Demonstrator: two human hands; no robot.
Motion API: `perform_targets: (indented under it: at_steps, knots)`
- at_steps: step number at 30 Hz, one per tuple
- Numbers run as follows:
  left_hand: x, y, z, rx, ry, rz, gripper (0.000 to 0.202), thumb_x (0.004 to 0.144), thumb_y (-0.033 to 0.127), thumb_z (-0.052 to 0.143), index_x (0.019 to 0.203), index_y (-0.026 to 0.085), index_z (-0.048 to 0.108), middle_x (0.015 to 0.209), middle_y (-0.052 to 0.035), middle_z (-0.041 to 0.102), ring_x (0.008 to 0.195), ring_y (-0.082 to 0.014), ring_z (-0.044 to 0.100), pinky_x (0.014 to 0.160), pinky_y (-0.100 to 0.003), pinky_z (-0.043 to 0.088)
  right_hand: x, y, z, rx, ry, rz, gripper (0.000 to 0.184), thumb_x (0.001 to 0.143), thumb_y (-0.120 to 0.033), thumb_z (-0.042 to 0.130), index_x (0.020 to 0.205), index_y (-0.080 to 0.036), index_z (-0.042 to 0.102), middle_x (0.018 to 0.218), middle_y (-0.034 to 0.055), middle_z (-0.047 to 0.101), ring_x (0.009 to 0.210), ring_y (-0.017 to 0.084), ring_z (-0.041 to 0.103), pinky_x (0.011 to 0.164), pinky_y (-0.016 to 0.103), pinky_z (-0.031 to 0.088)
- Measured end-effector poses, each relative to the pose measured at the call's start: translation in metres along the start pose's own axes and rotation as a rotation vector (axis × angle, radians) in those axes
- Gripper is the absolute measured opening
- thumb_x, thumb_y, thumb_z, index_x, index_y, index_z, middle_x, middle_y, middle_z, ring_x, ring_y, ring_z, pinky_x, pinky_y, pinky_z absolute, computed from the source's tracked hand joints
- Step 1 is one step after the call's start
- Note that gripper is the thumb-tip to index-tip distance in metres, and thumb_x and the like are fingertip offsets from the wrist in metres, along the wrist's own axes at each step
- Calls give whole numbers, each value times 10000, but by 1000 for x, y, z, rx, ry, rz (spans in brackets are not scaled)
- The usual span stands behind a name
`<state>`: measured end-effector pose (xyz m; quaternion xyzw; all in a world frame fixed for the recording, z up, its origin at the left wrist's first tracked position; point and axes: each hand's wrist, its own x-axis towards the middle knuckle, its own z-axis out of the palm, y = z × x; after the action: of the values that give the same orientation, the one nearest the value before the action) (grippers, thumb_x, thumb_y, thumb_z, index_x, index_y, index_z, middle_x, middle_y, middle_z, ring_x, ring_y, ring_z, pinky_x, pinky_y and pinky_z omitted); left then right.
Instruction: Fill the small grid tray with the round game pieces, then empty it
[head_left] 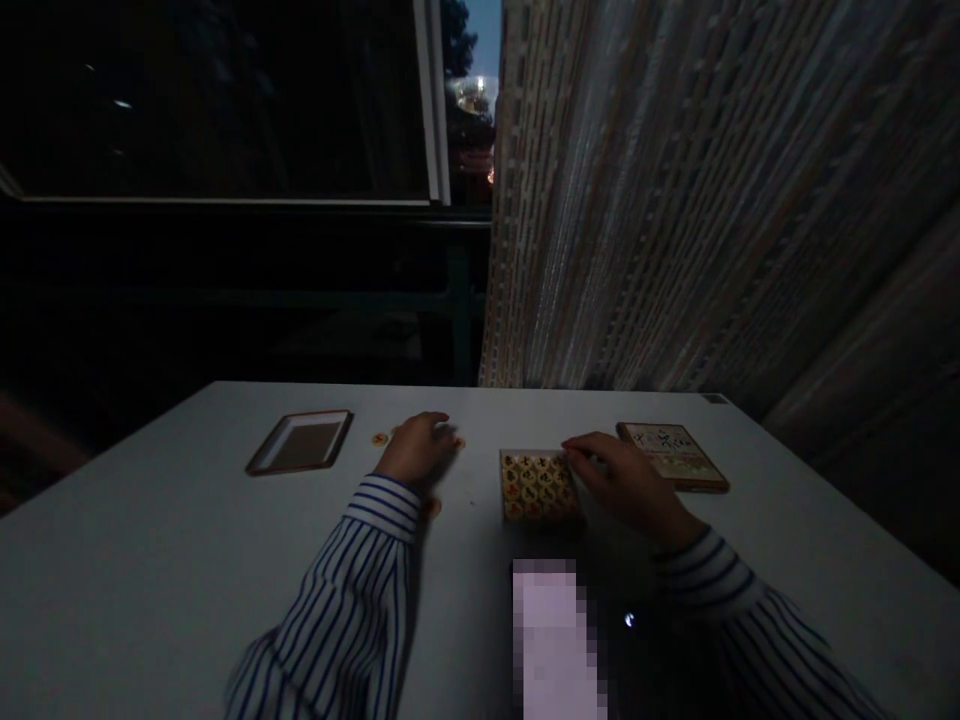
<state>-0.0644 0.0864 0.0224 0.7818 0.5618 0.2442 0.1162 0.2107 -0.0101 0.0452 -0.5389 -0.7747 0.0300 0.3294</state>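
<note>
Left hand (416,450) palm down, curled; right hand (626,482) angled left, fingers extended.

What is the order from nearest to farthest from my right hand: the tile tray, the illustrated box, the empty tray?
In the head view:
1. Tray of patterned tiles: touching the right hand, on its left.
2. Illustrated box: close beside the hand, on its far side, to the right.
3. Empty tray: farthest, at the table's left.

1 left hand (416,452) and 1 right hand (626,480); 2 striped sleeves (352,590); 1 table (150,560); 1 shallow tray (300,442); 1 printed box lid (673,455); 1 square box (536,487) of round game pieces, too small to count; at least 3 loose pieces (380,438); 1 pixelated patch (551,640); 1 window (225,100); 1 curtain (712,200)
</note>
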Motion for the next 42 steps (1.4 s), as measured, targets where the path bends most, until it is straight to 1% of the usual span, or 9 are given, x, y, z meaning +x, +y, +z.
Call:
perform_targets:
  at_steps: [3, 7, 9, 15, 23, 28, 32, 35, 42]
  knots:
    - [-1, 0, 11, 38, -30, 40, 395, 775, 340, 512, 1100, 126, 578, 1118, -139, 610, 1048, -238, 546, 886, -311, 399, 23, -13, -6, -24, -9, -9, 239, 824, -260, 463, 972, -170, 628, 916, 56, 663, 843, 172, 601, 782, 319, 461]
    - [-3, 6, 19, 89, -96, 97, 251, 788, 294, 490, 959, 166, 622, 992, -113, 654, 966, -218, 575, 829, -294, 399, 38, -22, -3, -40, -6, -31, 257, 825, -272, 462, 995, -174, 628, 922, 49, 663, 835, 166, 599, 774, 306, 459]
    - [-4, 7, 22, 96, -118, 98, 216, 783, 263, 498, 935, 173, 622, 965, -102, 658, 952, -212, 577, 832, -292, 388, 40, -24, -1, -64, -14, -30, 256, 822, -271, 462, 987, -176, 633, 916, 47, 665, 831, 169, 602, 770, 308, 460]
    - [-3, 3, 31, 114, -92, 82, 319, 777, 241, 520, 1083, 170, 572, 1001, -112, 649, 977, -212, 570, 855, -297, 384, 36, -24, 0, -108, -67, -41, 267, 830, -269, 444, 989, -175, 637, 952, 55, 667, 882, 186, 600, 805, 332, 455]
    - [-2, 2, 37, 151, -25, 105, 279, 829, 263, 453, 1053, 173, 593, 927, -102, 676, 924, -211, 596, 845, -307, 400, 36, -24, 1, -120, -86, -68, 273, 836, -265, 432, 994, -167, 633, 973, 66, 667, 908, 195, 596, 826, 350, 451]
    - [-1, 5, 33, 125, 74, 137, 313, 836, 292, 432, 1082, 160, 575, 928, -105, 668, 889, -215, 606, 811, -314, 438, 36, -25, 1, -146, -106, -70, 275, 837, -256, 427, 1000, -168, 631, 975, 62, 668, 908, 194, 596, 819, 346, 450]
    - [0, 13, 22, -3, 188, 185, 321, 825, 275, 450, 1107, 163, 557, 1073, -88, 632, 992, -203, 572, 885, -322, 425, 35, -26, 1, -158, -111, -79, 277, 838, -255, 427, 1001, -162, 630, 965, 61, 669, 904, 188, 595, 820, 332, 446]
    - [-2, 22, 12, -100, 252, 191, 323, 817, 263, 464, 1113, 166, 548, 1091, -71, 622, 1000, -191, 568, 898, -320, 424, 35, -27, 0, -163, -109, -79, 272, 837, -252, 427, 991, -168, 635, 947, 61, 672, 894, 185, 596, 814, 326, 446]
    - [-5, 43, -5, -295, 305, 211, 345, 778, 227, 525, 1118, 164, 530, 1040, -65, 606, 951, -168, 570, 882, -313, 434, 34, -30, 2, -159, -92, -92, 265, 838, -255, 428, 985, -180, 635, 949, 57, 671, 881, 187, 597, 795, 328, 447]
